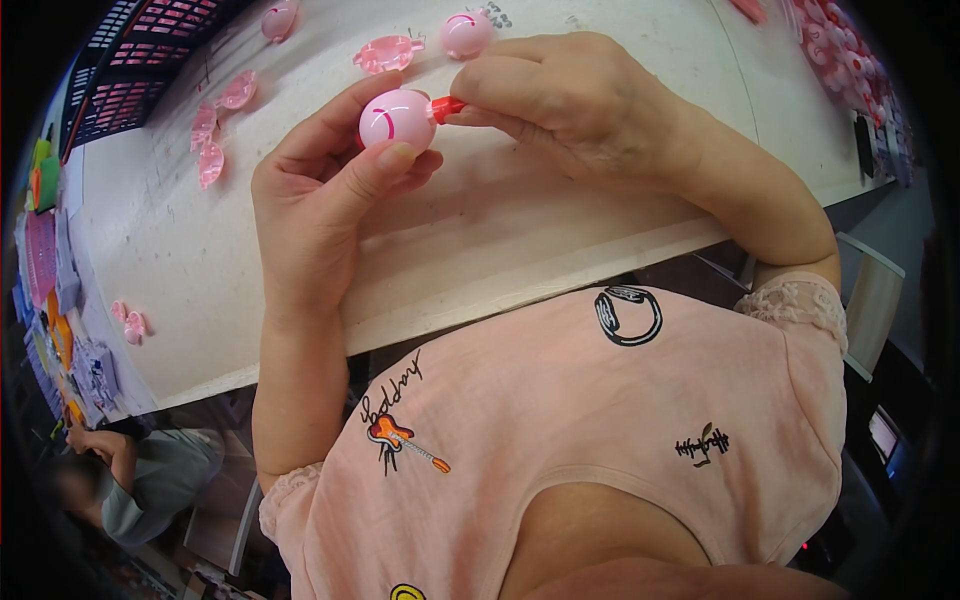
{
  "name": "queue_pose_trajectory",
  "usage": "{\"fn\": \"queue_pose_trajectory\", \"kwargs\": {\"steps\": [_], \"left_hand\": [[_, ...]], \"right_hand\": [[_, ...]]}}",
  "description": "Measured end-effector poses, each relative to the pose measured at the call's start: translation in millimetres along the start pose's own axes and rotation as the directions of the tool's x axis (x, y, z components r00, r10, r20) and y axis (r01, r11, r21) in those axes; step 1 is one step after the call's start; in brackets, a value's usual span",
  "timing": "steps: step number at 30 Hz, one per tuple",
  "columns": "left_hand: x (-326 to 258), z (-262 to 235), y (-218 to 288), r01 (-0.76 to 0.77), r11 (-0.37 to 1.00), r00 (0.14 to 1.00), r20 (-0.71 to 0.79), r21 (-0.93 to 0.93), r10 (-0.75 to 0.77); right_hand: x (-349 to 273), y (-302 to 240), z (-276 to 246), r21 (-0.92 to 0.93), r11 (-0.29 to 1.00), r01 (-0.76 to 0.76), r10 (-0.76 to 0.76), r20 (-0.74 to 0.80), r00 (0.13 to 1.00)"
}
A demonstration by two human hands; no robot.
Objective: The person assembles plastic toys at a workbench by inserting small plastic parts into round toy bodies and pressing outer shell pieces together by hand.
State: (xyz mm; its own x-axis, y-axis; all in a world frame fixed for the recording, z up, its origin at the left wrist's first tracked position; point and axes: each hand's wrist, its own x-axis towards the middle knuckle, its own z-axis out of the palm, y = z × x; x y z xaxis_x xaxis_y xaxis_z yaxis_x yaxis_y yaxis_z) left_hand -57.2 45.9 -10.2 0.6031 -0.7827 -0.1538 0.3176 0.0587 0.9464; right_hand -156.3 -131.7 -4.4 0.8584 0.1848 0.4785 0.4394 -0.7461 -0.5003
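Note:
My left hand (322,185) is closed around a glossy pink plastic ball (385,112) with a curved magenta line on it. The thumb lies on its near side and the fingers go behind it. From the ball's right end sticks a small red piece (446,108), pinched by my right hand (585,105) between thumb and forefinger. Whether the piece is fully seated cannot be made out. Just beyond my hands lie another pink ball (467,34) and a translucent pink shell part (388,54).
More pink shell parts (209,163) lie on the white table (480,235) at left, with small pink bits (130,322) nearer its edge. A dark basket (125,75) stands far left. Pink and red pieces (845,65) are heaped far right. Another person (160,480) sits at lower left.

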Motion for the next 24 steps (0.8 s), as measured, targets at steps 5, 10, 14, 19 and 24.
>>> {"fn": "queue_pose_trajectory", "kwargs": {"steps": [5,10,14,19,24], "left_hand": [[0,-4,0,0.02,0.998,0.997,0.066,0.065,-0.024],[0,-1,1,0.061,0.998,0.998,0.003,-0.023,-0.061],[0,-1,2,0.068,0.997,0.998,0.002,-0.04,-0.068],[1,1,3,0.041,0.999,0.999,-0.016,0.001,-0.041],[2,4,2,0.003,1.0,1.0,-0.029,0.003,-0.002]], "right_hand": [[3,-3,-5,-0.099,0.994,0.042,-0.037,0.049,0.998],[4,-2,-4,-0.223,0.965,0.14,-0.134,0.043,0.99],[4,-1,-4,-0.24,0.963,0.12,-0.114,0.039,0.993],[4,-7,-10,-0.036,0.987,-0.159,0.162,0.132,0.978],[0,-2,-7,0.225,0.924,-0.31,0.29,0.12,0.949]]}}
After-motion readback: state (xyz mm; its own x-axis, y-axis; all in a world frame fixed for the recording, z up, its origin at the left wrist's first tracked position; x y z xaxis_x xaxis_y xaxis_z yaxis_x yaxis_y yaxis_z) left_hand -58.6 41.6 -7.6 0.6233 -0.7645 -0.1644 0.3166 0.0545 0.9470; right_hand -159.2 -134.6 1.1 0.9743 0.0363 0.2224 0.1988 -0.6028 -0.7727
